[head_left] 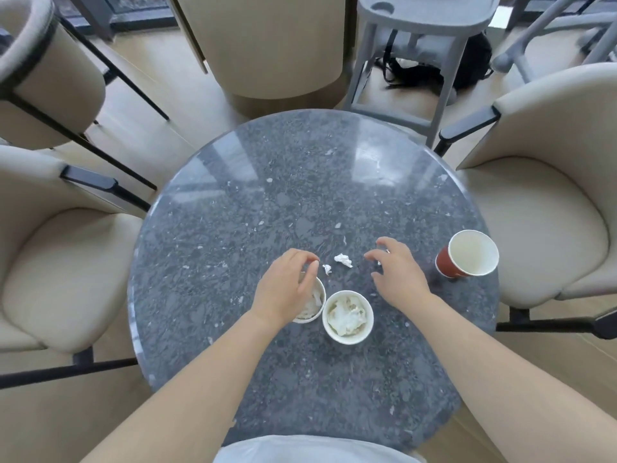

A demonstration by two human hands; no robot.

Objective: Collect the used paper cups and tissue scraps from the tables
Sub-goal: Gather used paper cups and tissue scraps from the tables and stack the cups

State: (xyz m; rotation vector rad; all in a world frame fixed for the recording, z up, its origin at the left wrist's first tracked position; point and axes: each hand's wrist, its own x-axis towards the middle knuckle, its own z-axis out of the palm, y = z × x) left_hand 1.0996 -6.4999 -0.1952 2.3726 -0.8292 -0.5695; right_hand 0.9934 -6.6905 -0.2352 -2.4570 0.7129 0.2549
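Left hand (287, 285) over left white cup (319, 304), fingers bent down, can't tell if holding anything. Right hand (397, 272) spread, empty, right of tissue scraps (343, 260). Second white cup (347, 317) near, tissue-stuffed. Red cup (467, 259) far right.

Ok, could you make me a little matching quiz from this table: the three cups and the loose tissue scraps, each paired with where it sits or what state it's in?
Things
1 red cup
2 middle cup
3 left cup
4 scraps

Descriptions
A partly covered by the left hand
B loose on the table, in no cup
C near the right edge, no tissue inside
D uncovered, tissue inside

Pairs: 1-C, 2-D, 3-A, 4-B
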